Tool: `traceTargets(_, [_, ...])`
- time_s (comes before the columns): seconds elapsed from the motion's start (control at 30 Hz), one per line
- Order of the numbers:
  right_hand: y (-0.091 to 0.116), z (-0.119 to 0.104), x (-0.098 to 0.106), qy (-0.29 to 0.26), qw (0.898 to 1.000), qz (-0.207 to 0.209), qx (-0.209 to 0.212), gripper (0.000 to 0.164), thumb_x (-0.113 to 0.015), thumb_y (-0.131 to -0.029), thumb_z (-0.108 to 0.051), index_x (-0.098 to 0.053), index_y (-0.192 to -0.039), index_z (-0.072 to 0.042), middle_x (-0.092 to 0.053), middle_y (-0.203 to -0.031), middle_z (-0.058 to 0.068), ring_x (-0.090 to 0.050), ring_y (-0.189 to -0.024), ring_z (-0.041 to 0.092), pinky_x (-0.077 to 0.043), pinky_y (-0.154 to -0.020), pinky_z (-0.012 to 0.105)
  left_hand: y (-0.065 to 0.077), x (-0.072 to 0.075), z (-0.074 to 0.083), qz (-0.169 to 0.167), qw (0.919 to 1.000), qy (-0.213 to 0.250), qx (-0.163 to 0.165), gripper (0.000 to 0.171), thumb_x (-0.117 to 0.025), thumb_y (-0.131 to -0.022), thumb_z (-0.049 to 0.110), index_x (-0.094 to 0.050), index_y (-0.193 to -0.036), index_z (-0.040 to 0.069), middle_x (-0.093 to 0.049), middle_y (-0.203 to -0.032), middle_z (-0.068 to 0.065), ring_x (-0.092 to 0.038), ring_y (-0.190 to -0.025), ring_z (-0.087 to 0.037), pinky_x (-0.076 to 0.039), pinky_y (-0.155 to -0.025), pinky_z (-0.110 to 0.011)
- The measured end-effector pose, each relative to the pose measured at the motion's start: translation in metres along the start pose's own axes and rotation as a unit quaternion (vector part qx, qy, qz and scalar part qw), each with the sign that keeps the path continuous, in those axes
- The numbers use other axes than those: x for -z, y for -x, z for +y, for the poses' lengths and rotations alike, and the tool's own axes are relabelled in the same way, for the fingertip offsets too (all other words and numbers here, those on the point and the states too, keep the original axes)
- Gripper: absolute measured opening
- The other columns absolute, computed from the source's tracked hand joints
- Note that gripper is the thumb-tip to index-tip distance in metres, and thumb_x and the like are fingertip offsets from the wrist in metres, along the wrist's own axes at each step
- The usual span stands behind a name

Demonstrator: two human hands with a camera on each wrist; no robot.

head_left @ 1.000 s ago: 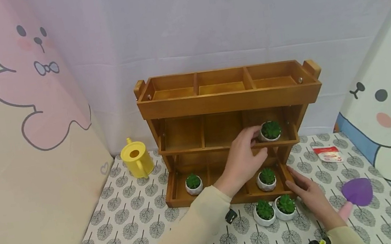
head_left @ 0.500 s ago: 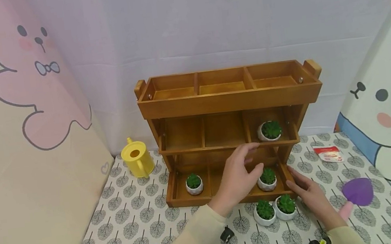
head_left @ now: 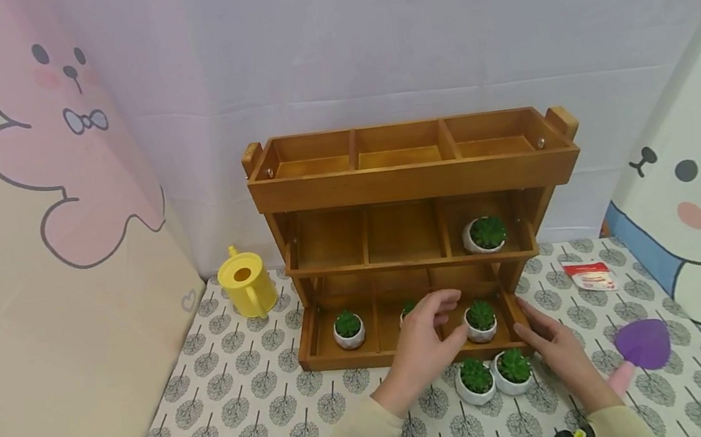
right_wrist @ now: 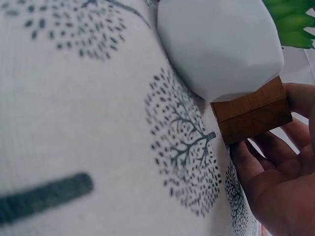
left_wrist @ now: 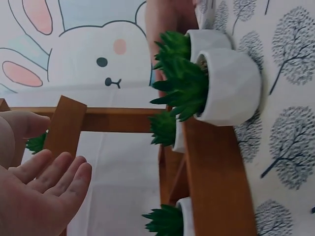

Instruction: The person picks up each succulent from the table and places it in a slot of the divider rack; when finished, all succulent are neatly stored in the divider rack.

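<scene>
My left hand (head_left: pixel 423 345) holds nothing. Its fingers and thumb are loosely spread in front of the lowest tier of a brown wooden plant shelf (head_left: pixel 415 180). That hand (left_wrist: pixel 44 182) partly hides a potted succulent (head_left: pixel 408 308) in the middle lower compartment. Potted succulents also sit in the left (head_left: pixel 348 329) and right (head_left: pixel 481 321) lower compartments, and another (head_left: pixel 485 234) in the right middle-tier compartment. With fingers along the side and thumb at the front corner, my right hand (head_left: pixel 557 354) grips the shelf's lower right end (right_wrist: pixel 253 113).
Two more white-potted succulents (head_left: pixel 475 381) (head_left: pixel 512 371) stand side by side on the tree-print cloth before the shelf. A yellow watering can (head_left: pixel 246 284) is at left. On the right lie a red-and-white packet (head_left: pixel 589 276) and a purple toy shovel (head_left: pixel 643 345).
My left hand has let go of the succulent in the right middle-tier compartment and moved down and slightly left to the lowest tier. The right hand has stayed at the shelf's end.
</scene>
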State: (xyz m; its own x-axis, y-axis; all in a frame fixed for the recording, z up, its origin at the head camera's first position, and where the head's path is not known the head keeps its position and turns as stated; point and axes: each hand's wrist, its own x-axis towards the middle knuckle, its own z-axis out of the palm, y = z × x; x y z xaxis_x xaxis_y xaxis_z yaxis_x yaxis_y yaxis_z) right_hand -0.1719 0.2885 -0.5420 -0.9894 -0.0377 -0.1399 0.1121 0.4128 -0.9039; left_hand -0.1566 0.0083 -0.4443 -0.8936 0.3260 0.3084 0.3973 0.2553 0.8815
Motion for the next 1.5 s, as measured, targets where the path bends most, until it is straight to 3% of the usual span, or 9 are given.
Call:
traceTargets(0.2, [0.000,0.001,0.000,-0.004,1.000,0.000,0.000,0.073,-0.057,-0.108,-0.043,-0.023,-0.167,-0.018,-0.022,-0.169,0.017,-0.023,-0.153,0.042,-0.026,-0.120,0.059,0.012,-0.008,-0.016,-0.013,0.9994,0.010,0.029,0.043,-0.073,-0.098,0.010,-0.062,-0.140,0.012,-0.065,-0.134,0.000,-0.062,-0.123,-0.021,-0.052,-0.103,-0.033])
traceTargets(0.47, [0.000,-0.001,0.000,0.000,1.000,0.000,0.001,0.073,-0.057,-0.108,-0.042,-0.023,-0.167,-0.017,-0.022,-0.170,0.017,-0.023,-0.154,0.042,-0.025,-0.120,0.060,0.026,-0.020,-0.036,-0.027,0.9982,0.019,0.050,0.041,-0.075,-0.096,0.009,-0.064,-0.136,0.008,-0.069,-0.127,-0.002,-0.064,-0.116,-0.015,-0.053,-0.100,-0.031])
traceTargets(0.6, [0.000,-0.001,0.000,0.001,1.000,0.002,0.001,0.073,-0.057,-0.108,-0.043,-0.023,-0.167,-0.016,-0.022,-0.169,0.018,-0.023,-0.153,0.043,-0.025,-0.120,0.060,0.034,-0.024,-0.041,-0.047,0.9949,0.023,0.086,0.045,-0.079,-0.093,0.017,-0.064,-0.136,0.010,-0.069,-0.127,-0.004,-0.063,-0.116,-0.012,-0.052,-0.102,-0.032])
traceTargets(0.8, [0.001,-0.002,-0.001,0.007,1.000,0.004,0.000,0.074,-0.057,-0.108,-0.043,-0.023,-0.167,-0.015,-0.022,-0.169,0.018,-0.023,-0.153,0.044,-0.025,-0.119,0.062,0.045,-0.027,-0.044,-0.069,0.9892,0.001,0.129,0.054,-0.085,-0.088,0.029,-0.065,-0.136,0.013,-0.067,-0.128,0.007,-0.062,-0.118,-0.013,-0.050,-0.105,-0.034])
traceTargets(0.97, [0.001,-0.002,-0.001,0.012,1.000,0.004,-0.005,0.074,-0.057,-0.108,-0.043,-0.023,-0.167,-0.015,-0.021,-0.169,0.019,-0.023,-0.153,0.045,-0.025,-0.119,0.063,0.051,-0.029,-0.050,-0.070,0.9886,-0.019,0.131,0.053,-0.086,-0.088,0.033,-0.066,-0.135,0.019,-0.065,-0.126,0.012,-0.063,-0.115,-0.016,-0.053,-0.100,-0.032])
traceTargets(1.17, [0.001,-0.003,-0.001,0.012,1.000,0.006,-0.010,0.074,-0.057,-0.108,-0.043,-0.022,-0.167,-0.015,-0.021,-0.170,0.019,-0.022,-0.153,0.046,-0.025,-0.119,0.063,0.053,-0.034,-0.059,-0.075,0.9882,-0.040,0.128,0.058,-0.088,-0.085,0.033,-0.066,-0.136,0.017,-0.066,-0.127,0.008,-0.063,-0.114,-0.015,-0.052,-0.098,-0.030])
traceTargets(1.5, [0.001,-0.003,-0.001,0.011,1.000,0.004,-0.019,0.075,-0.057,-0.108,-0.043,-0.022,-0.168,-0.017,-0.021,-0.170,0.018,-0.022,-0.153,0.045,-0.025,-0.119,0.063,0.050,-0.049,-0.068,-0.084,0.9791,-0.108,0.151,0.066,-0.092,-0.080,0.037,-0.066,-0.137,0.015,-0.065,-0.131,0.006,-0.061,-0.118,-0.017,-0.050,-0.102,-0.039])
